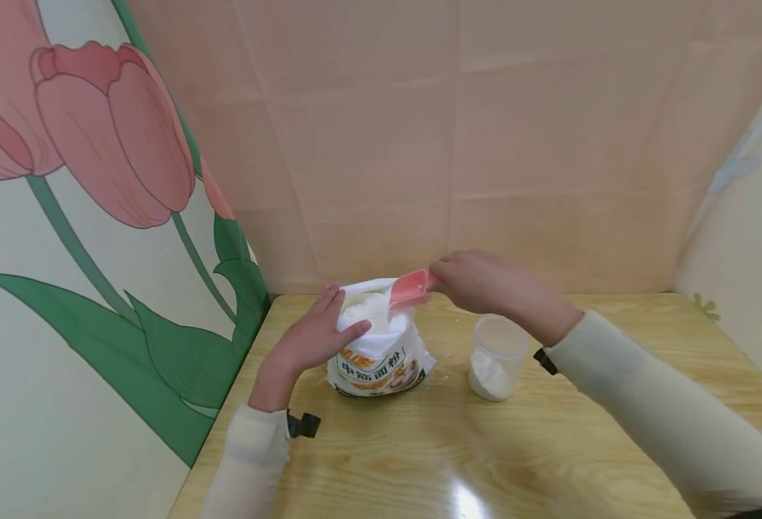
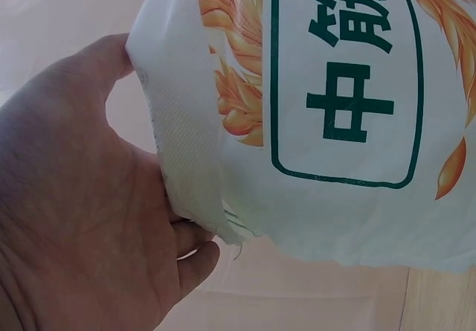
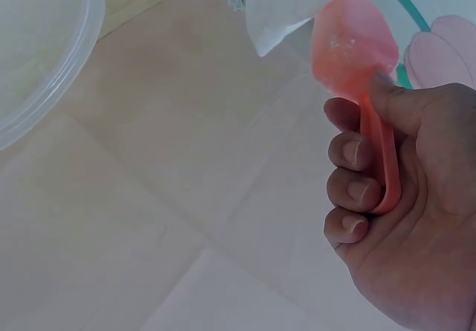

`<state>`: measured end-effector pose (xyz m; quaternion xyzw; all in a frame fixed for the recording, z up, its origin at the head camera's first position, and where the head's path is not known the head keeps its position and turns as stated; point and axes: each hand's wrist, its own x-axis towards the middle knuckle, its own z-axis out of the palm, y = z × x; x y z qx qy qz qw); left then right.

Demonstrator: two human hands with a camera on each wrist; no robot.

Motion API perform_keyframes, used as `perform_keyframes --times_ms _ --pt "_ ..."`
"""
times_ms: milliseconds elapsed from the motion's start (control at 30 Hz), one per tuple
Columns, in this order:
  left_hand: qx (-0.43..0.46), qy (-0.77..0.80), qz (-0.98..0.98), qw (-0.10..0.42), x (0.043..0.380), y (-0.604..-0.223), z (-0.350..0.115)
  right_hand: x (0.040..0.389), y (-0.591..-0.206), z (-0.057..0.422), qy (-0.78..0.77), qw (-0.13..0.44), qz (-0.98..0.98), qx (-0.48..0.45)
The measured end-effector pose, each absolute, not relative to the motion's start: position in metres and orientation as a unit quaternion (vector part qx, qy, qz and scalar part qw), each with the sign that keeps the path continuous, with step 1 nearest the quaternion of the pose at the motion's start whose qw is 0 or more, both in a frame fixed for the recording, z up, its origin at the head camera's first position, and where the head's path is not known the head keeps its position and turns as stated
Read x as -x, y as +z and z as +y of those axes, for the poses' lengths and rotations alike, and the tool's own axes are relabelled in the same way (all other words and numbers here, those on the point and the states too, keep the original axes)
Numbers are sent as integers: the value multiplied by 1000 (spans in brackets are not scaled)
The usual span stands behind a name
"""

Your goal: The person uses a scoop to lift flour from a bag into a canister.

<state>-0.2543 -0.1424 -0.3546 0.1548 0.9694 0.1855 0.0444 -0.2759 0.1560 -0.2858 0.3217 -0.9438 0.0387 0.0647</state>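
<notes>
I've got the head view up, and here's the bag of flour point(image 1: 381, 371), standing on the counter point(image 1: 387, 468) toward its far edge, a little left of the middle. Its mouth gapes upward, and I can see white powder point(image 1: 360, 310) heaped inside. On the left, the person's left hand point(image 1: 306, 335) has the bag by its upper rim: thumb point(image 1: 357, 331) across the near side of the mouth, fingers point(image 2: 197, 268) tucked behind the bag's left edge in my left wrist view. Green characters and orange wheat ears fill most of that picture.

Over to the right, and it's the right hand point(image 1: 484, 285) with the pink scoop point(image 1: 409, 288). My right wrist camera shows it neatly: fingers curled round the handle point(image 3: 388, 152), thumb laid along the top by the bowl point(image 3: 355, 45). That bowl is at the right side of the bag's mouth, overlapping the rim as I look at it; whether they touch, I can't tell.

Below the right forearm, just right of the bag, sits a clear tub point(image 1: 499, 339), upright, white powder banked in its bottom. A few white specks point(image 1: 445, 376) dot the counter between the two. Beyond everything hangs a pinkish cloth point(image 1: 452, 144), and big tulips point(image 1: 114, 137) cover the left wall.
</notes>
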Motion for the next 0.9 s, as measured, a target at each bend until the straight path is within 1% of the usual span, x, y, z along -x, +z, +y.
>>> perform_keyframes --times_ms 300,567,900 --pt "-165 184 968 33 255 -355 -144 293 -280 129 -20 51 -939 -340" --pt "-162 183 969 33 254 -354 -145 295 -266 103 -104 29 -938 -329" --pt "-166 178 970 30 251 -355 -148 290 -262 85 -106 23 -946 -306"
